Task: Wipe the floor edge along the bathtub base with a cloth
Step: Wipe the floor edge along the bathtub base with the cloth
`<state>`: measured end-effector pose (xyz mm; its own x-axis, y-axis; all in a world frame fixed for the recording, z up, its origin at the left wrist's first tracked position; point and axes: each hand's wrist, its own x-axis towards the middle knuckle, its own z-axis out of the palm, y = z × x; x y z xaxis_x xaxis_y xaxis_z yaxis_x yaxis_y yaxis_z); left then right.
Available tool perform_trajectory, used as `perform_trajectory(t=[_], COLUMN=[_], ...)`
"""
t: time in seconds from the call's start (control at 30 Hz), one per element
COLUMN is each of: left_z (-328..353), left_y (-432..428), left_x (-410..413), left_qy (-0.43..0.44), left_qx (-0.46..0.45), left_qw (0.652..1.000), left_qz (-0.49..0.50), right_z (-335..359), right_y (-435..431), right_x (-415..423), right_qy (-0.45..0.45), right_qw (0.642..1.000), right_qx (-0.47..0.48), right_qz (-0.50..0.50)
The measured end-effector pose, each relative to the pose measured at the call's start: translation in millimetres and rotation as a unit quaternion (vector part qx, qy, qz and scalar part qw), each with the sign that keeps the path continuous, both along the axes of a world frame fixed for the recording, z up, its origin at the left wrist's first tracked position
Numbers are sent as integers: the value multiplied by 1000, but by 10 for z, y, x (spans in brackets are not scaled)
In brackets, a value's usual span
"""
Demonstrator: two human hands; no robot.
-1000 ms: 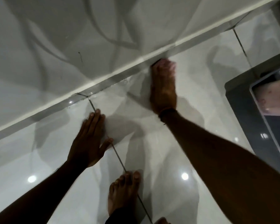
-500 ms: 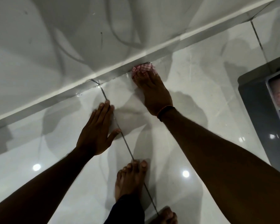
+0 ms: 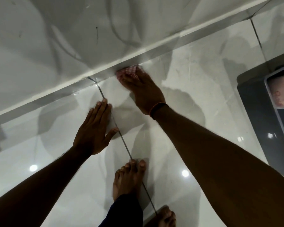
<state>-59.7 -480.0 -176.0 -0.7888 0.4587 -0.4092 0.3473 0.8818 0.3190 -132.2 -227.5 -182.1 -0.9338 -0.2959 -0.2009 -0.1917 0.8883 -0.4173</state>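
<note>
The cloth (image 3: pixel 129 72) is showing a red and white check. The floor (image 3: pixel 195 82) tiles are looking glossy white with dark grout lines, the bathtub base (image 3: pixel 138 53) is white, and a wristband (image 3: pixel 157 108) is glowing orange-red.

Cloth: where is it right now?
Head view, upper centre: the cloth is under the right hand, pressed against the bathtub base, right of the floor grout line.

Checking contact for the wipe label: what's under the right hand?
A red-and-white checked cloth shows past the fingertips of the right hand, pressed on the floor at the tub base. The hand hides the rest of the cloth, so its extent can't be seen.
</note>
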Motion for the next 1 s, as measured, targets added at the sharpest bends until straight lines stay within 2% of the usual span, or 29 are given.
perform_trajectory(t=[0.13, 0.17, 0.23, 0.33, 0.43, 0.53, 0.57, 0.7, 0.8, 0.87, 0.93, 1.0], left_z=[55, 65, 70, 56, 53, 61, 60, 8, -36, -43, -34, -20], left_y=[26, 37, 47, 41, 36, 33, 30, 12, 19, 42, 58, 76], left_x=[-4, -1, 5, 5, -2, -14, -18, -33, -42, -41, -45, -37], left_qy=[-3, 0, -3, -15, -10, -9, -10, 2, 8, 7, 5, 8], left_qx=[2, 3, -3, -21, -8, -1, -3, -10, -15, -17, -20, -17], left_qw=[1000, 1000, 1000, 1000, 1000, 1000, 1000, 1000, 999, 1000, 1000, 1000], left_qz=[1, 1, 1, -8, -4, -9, -12, -30, -32, -25, -21, -23], right_z=[193, 236, 261, 229, 161, 93, 70, 142, 113, 89, 203, 342], right_y=[-167, -278, -517, -648, -390, 117, 309, 1024, 1307, 1254, 991, 595], right_x=[109, 128, 180, 226, 43, -158, -201, -283, -309, -322, -278, -211], right_qy=[-43, -50, -54, -57, 9, 23, 14, 19, 22, 20, 29, 43], right_qw=[988, 987, 996, 996, 998, 998, 999, 990, 975, 948, 911, 916], right_qx=[-12, -11, -1, -33, -16, 35, 33, -76, -24, -27, -135, -176], right_qz=[-150, -154, -72, 56, 56, 53, 36, -121, -221, -315, -388, -359])
